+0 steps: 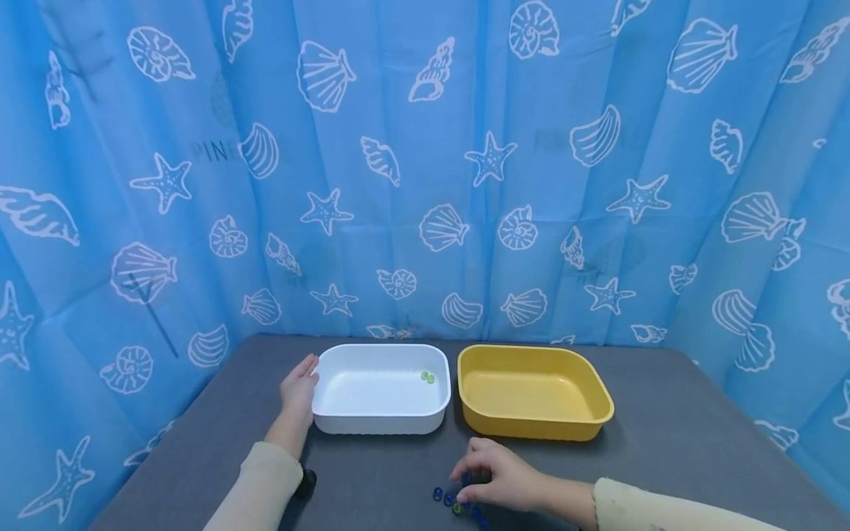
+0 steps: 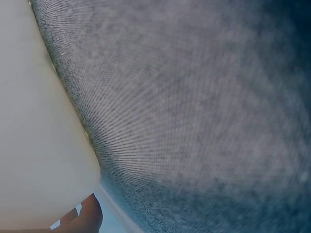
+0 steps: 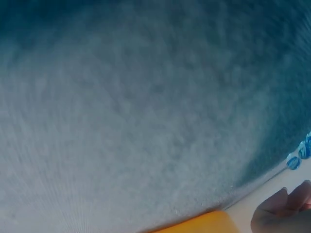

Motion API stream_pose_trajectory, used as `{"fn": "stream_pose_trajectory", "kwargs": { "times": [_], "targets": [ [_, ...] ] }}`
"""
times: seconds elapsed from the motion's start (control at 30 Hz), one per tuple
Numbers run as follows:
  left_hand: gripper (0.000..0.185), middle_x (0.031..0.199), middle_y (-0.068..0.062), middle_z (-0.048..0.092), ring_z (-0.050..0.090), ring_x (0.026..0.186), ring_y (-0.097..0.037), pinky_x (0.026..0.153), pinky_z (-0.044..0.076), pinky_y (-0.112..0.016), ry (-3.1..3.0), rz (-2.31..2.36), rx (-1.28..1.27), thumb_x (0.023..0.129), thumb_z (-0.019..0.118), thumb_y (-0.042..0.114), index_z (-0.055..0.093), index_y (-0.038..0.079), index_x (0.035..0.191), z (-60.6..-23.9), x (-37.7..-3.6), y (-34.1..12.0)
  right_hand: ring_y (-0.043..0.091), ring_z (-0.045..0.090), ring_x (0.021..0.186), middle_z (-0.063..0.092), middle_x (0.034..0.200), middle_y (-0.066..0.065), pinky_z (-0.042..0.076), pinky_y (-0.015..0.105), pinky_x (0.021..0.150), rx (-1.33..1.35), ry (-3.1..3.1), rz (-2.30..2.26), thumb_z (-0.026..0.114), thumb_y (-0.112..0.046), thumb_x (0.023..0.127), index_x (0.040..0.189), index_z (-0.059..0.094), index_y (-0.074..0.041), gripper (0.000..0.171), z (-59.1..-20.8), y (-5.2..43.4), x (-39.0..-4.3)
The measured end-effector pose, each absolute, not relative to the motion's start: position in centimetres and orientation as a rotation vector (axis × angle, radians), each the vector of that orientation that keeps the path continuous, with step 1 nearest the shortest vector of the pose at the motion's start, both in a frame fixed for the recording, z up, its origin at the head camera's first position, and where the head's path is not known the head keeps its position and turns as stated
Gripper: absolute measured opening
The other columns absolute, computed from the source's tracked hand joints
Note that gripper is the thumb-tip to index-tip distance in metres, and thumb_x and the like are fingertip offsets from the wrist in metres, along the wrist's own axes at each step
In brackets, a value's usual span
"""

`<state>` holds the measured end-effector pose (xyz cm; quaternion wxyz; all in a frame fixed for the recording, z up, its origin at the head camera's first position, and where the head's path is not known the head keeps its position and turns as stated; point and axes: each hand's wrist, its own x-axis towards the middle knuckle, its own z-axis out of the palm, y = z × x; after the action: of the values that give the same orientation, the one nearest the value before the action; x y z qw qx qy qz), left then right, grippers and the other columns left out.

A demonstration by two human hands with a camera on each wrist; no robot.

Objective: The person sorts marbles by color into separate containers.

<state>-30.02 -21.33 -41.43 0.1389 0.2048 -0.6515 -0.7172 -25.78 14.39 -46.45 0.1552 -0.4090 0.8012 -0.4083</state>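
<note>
We see the left hand (image 1: 298, 389) laid with straight, relaxed fingers against the left wall of the white rectangular plastic tub (image 1: 381, 422), touching its rim and holding nothing; that flat contact looks to us like a way of steadying the tub on the grey table (image 1: 664, 442). Just right of it, not quite touching, stands the empty yellow rectangular plastic tub (image 1: 534, 428).

Our right hand (image 1: 499, 476) hovers low over the near edge of the table, fingers curled down onto a cluster of small blue glass beads (image 1: 443, 497); whether a bead is already pinched between the fingertips we cannot tell, since the knuckles hide them. The beads lie near, in front of the gap between the tubs, within easy reach of both.

The beads look small, rounded and glossy, mostly deep blue, with at least one green among them. Two green beads (image 1: 428, 377) rest inside the white tub, at its far right corner. A blue shell-patterned curtain (image 1: 425, 169) closes the scene behind.
</note>
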Motion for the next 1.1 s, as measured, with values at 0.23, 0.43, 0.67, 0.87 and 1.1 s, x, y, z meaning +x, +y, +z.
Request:
{"fn": "stream_pose_trajectory", "kwargs": {
  "times": [0.23,0.43,0.67,0.87,1.1],
  "targets": [
    [0.046,0.152,-0.013,0.036,0.030,0.142,-0.027,0.113,0.025,-0.042,-1.866,-2.063,0.641,0.103,0.038,0.002,0.035,0.005,0.149,-41.3,-30.1,-21.1,0.007,0.050,0.079,0.049,0.086,-0.011,0.044,0.021,0.064,-1.234,2.318,-1.103,0.073,-0.043,0.085,0.105,0.073,-0.035,0.021,-49.8,15.1,-27.2],
    [0.046,0.152,-0.014,0.036,0.030,0.142,-0.028,0.113,0.027,-0.041,-1.855,-2.066,0.635,0.104,0.037,0.001,0.035,0.004,0.149,-41.3,-30.1,-21.2,0.004,0.048,0.078,0.048,0.084,-0.012,0.041,0.019,0.063,-1.247,2.324,-1.105,0.074,-0.043,0.083,0.100,0.074,-0.034,0.019,-49.6,14.9,-27.0],
    [0.046,0.152,-0.015,0.035,0.029,0.142,-0.028,0.113,0.027,-0.040,-1.858,-2.083,0.619,0.104,0.035,0.001,0.034,0.004,0.150,-41.4,-30.3,-21.3,0.001,0.046,0.078,0.046,0.085,-0.014,0.039,0.018,0.061,-1.290,2.287,-1.088,0.074,-0.036,0.086,0.101,0.075,-0.024,0.020,-47.1,14.4,-25.6],
    [0.045,0.152,-0.015,0.036,0.030,0.142,-0.027,0.113,0.028,-0.039,-1.848,-2.076,0.629,0.104,0.036,0.001,0.035,0.004,0.149,-41.6,-30.5,-21.3,0.003,0.046,0.075,0.046,0.082,-0.011,0.038,0.020,0.061,-1.206,2.294,-1.059,0.076,-0.032,0.084,0.096,0.075,-0.020,0.017,-44.5,13.8,-24.3],
    [0.046,0.153,-0.014,0.035,0.029,0.142,-0.027,0.113,0.028,-0.039,-1.860,-2.088,0.623,0.104,0.035,0.002,0.033,0.004,0.150,-41.5,-30.4,-21.5,0.002,0.043,0.074,0.045,0.081,-0.011,0.035,0.019,0.061,-1.115,2.339,-0.985,0.077,-0.026,0.083,0.090,0.075,-0.018,0.011,-43.1,13.0,-23.5]
  ]
}}
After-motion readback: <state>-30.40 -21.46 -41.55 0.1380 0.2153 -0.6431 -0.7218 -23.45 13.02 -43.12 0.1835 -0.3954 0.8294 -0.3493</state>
